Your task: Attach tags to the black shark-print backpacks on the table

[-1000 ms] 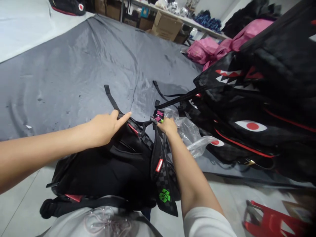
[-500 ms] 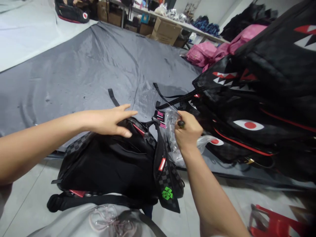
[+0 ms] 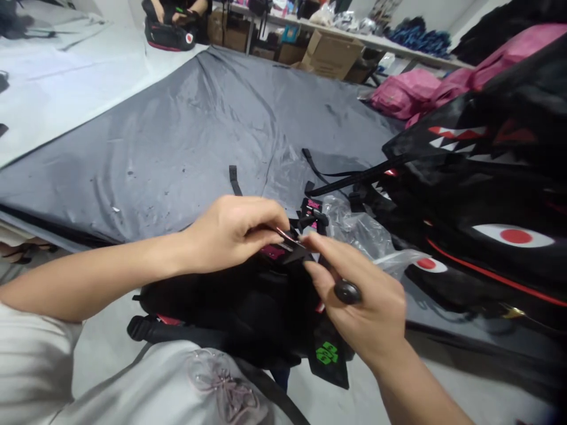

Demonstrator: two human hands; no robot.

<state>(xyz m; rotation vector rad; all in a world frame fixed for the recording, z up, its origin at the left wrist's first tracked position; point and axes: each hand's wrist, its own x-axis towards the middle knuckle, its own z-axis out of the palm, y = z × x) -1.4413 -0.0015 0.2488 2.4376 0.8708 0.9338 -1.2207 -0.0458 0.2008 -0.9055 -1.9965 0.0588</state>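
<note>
Heaped pink bags (image 3: pixel 405 94), brown cardboard box (image 3: pixel 332 54) by a long back table (image 3: pixel 396 48), blue pile (image 3: pixel 420 41), white surface (image 3: pixel 88 82) at left.

Worktop (image 3: pixel 177 147): creased grey cover. Right side: clear plastic bag (image 3: pixel 357 224), piled black backpacks (image 3: pixel 460 203), pink bags (image 3: pixel 405 94) farther back. Adjoining white surface (image 3: pixel 84 88): black bag (image 3: pixel 166 38), far end.

Bulky black fabric backpack (image 3: pixel 221 313) at six o'clock; black fabric red-eyed bags (image 3: pixel 460 203) heaped at three on flat grey sheeting (image 3: pixel 177 130); square-sided brown cardboard box (image 3: pixel 332 56) beyond, at twelve.
</note>
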